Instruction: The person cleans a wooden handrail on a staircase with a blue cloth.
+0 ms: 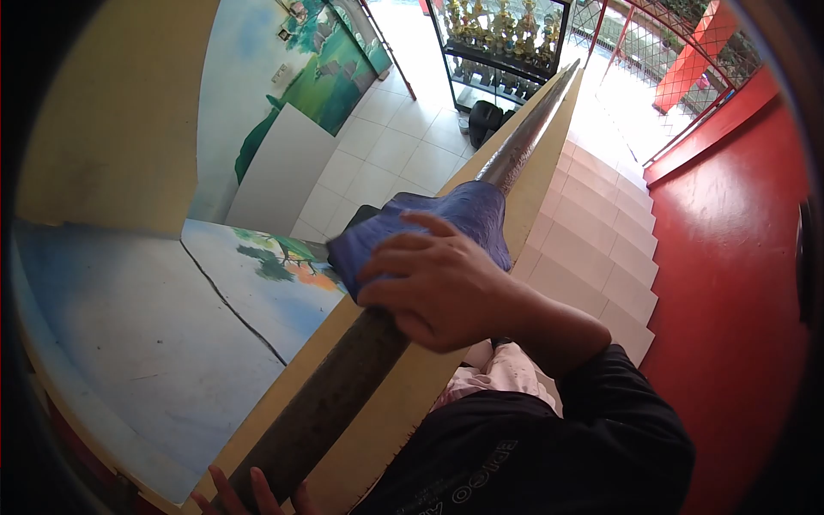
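Note:
My right hand [446, 287] is closed on a blue-purple cloth [455, 219], which drapes over a round metal handrail [335, 403]. The rail runs diagonally from the bottom left up to the top right, along the top of a cream-coloured low wall [524, 223]. Beyond the cloth the rail looks shiny; nearer to me it looks dark and dull. At the bottom edge, the fingers of my left hand [257, 493] lie spread on the rail's near end. The rest of that hand is cut off by the frame.
Tiled stairs [592, 223] descend on the right beside a red wall [730, 257]. Left of the rail are a painted mural wall [249, 129] and a tiled floor [403, 146] below. A trophy display case [506, 51] and a black object [485, 123] stand farther off.

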A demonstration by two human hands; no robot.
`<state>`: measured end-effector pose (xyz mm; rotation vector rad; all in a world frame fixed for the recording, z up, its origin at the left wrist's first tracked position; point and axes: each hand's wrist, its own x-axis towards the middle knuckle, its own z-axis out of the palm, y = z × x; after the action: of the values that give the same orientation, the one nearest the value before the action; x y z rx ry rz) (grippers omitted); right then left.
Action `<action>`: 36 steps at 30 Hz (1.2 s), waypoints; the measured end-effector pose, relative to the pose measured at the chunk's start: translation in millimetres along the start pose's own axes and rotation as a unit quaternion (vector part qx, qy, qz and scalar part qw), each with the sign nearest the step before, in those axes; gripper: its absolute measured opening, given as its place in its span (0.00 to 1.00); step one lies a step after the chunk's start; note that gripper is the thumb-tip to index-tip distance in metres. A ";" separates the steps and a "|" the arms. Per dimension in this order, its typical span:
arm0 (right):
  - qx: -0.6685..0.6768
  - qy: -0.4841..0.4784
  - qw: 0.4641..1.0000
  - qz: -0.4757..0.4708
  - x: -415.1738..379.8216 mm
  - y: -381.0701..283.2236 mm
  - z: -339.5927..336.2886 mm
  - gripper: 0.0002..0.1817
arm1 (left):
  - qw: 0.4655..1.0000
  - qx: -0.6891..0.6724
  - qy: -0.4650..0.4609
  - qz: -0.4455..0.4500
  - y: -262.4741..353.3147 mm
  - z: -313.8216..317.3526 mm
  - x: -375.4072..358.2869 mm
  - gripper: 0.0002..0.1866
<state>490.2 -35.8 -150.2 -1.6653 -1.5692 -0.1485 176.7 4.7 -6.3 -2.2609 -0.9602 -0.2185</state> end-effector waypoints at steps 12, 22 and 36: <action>0.167 0.073 0.983 0.004 -6.9 -3.9 20.8 0.13 | 1.000 -0.005 0.005 0.012 -5.0 4.3 -2.6 0.25; 0.773 0.087 0.627 -0.024 -99.4 -116.7 -82.0 0.46 | 0.993 0.094 0.058 0.037 -4.5 9.6 -6.9 0.29; 0.611 0.079 0.781 -0.103 -167.1 -213.0 -121.5 0.41 | 0.761 -0.562 0.189 0.262 21.4 30.5 -47.4 0.22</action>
<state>321.0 -265.7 -69.2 -0.4257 -1.2121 0.5213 154.5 -14.3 -59.0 -3.2036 0.1961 -1.2020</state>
